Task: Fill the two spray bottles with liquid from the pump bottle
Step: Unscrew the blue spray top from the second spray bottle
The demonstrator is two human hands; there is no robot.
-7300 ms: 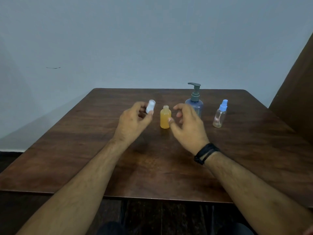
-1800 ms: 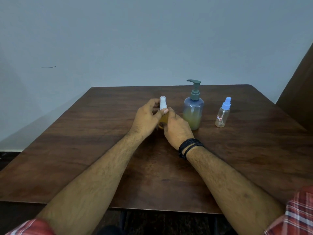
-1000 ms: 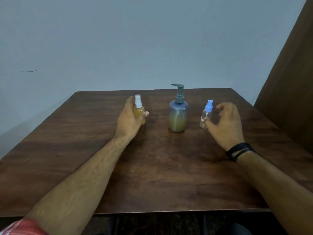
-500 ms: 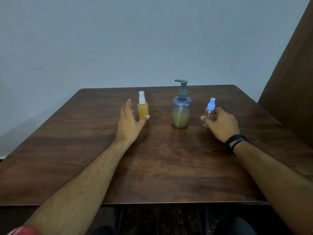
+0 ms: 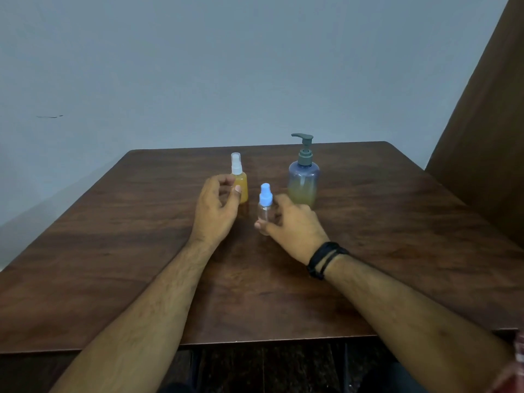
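My table (image 5: 382,251) is dark brown woodgrain; one sprayer (image 5: 240,182) orange, white-capped; the other (image 5: 265,209) clear, blue-capped; pump (image 5: 304,177) grey on bluish.

A dark brown wooden tabletop (image 5: 382,251) with streaky grain and rounded far corners fills the middle of the view. Behind it rises a plain pale grey-blue wall (image 5: 226,66), marked by a small dark streak (image 5: 49,116) at the left. A brown wooden panel (image 5: 487,137) slants up along the right edge
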